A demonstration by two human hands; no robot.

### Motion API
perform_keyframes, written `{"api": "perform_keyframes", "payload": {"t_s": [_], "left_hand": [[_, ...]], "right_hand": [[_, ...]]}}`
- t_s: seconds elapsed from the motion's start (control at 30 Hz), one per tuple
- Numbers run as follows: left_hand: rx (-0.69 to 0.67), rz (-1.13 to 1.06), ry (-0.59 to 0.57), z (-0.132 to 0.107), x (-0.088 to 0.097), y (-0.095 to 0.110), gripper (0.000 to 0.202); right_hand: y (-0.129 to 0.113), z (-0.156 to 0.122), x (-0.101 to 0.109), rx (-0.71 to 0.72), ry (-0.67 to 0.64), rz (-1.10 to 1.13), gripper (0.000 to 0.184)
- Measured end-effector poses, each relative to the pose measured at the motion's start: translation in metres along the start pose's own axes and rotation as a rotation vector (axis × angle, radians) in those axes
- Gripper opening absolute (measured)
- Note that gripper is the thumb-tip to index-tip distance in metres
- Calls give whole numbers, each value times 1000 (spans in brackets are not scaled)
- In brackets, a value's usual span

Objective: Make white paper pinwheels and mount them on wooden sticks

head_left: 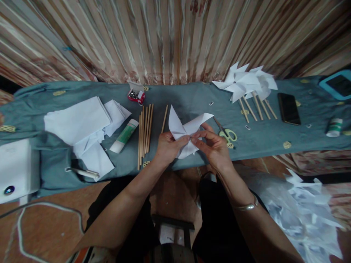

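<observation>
The left hand (170,145) is gripping a white folded-paper pinwheel (186,130), its thumb pressing near the centre and its other fingers mostly hiding behind the paper. The right hand (215,148) is pinching at that same centre with thumb and forefinger; whatever small piece it may be holding there is too small to tell. The pinwheel is hanging over the near edge of the tabletop (189,95), which is wearing a grey-green cloth. Scissors with pale yellow-green handles (232,135) are lying just beyond the right hand. One thin wooden stick (165,118) is lying near the left hand, with a row of similar wooden sticks (144,131) resting farther left. Beside them, a green-and-white glue tube (125,135) is lying at a slant, and a small red box of metal pieces (136,95) is standing open behind.
</observation>
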State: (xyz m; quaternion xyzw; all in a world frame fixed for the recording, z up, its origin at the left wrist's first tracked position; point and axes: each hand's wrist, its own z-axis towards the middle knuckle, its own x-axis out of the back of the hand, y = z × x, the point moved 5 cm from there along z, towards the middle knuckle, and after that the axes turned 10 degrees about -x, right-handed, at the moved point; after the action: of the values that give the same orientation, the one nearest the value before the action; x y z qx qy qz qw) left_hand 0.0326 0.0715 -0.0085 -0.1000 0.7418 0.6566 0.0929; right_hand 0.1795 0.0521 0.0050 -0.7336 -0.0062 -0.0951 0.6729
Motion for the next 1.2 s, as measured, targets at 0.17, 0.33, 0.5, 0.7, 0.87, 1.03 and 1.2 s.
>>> {"api": "perform_keyframes", "payload": {"t_s": [0.17, 0.33, 0.5, 0.7, 0.87, 1.03, 1.2], "left_hand": [[-19, 34, 2, 0, 1, -1, 14], [-65, 30, -1, 0, 2, -2, 19], [-93, 64, 6, 0, 1, 1, 18], [-104, 122, 12, 1, 3, 1, 18], [-112, 153, 19, 2, 3, 1, 21], [-117, 175, 29, 2, 3, 3, 20], [-107, 175, 22, 1, 3, 4, 19]], "right_hand": [[0, -2, -1, 3, 18, -31, 8], [0, -3, -1, 27, 39, -40, 7], [-2, -5, -2, 37, 51, -6, 5], [-6, -7, -3, 33, 88, -31, 5], [-9, -8, -3, 54, 99, -58, 3], [-13, -10, -4, 72, 107, -81, 1], [-13, -11, -4, 59, 110, -84, 2]]}}
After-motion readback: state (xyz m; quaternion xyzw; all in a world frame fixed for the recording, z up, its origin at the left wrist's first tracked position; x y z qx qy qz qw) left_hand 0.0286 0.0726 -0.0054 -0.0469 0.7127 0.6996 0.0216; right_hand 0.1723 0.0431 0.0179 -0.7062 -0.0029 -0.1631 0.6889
